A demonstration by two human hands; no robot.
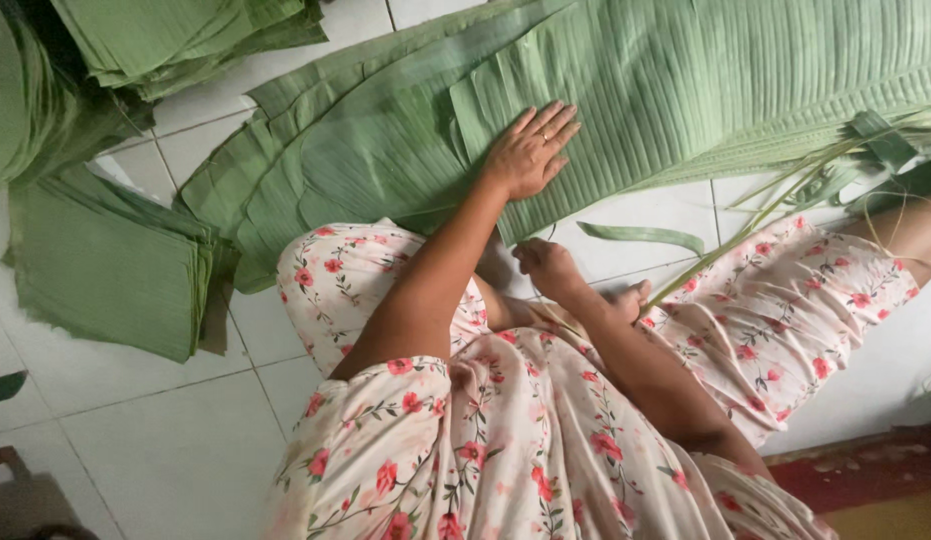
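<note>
Leaves crowd the floor ahead of you; bare tile lies lower left.

Your left hand (530,150) presses the spread banana leaves (385,160), folded leaf stacks (110,265) block the left, stripped midribs (835,170) clutter the right; white tiles (155,430) stay passable.

two hands: the left hand (530,150) and the right hand (547,268). two big leaves (685,90) spread out overlapping on the floor (155,440). three stacks of cut leaf pieces, one at left (105,265), one at the top (175,40), one in the corner (25,100). one loose leaf strip (640,235). one heap of trimmed ribs (835,175).
</note>
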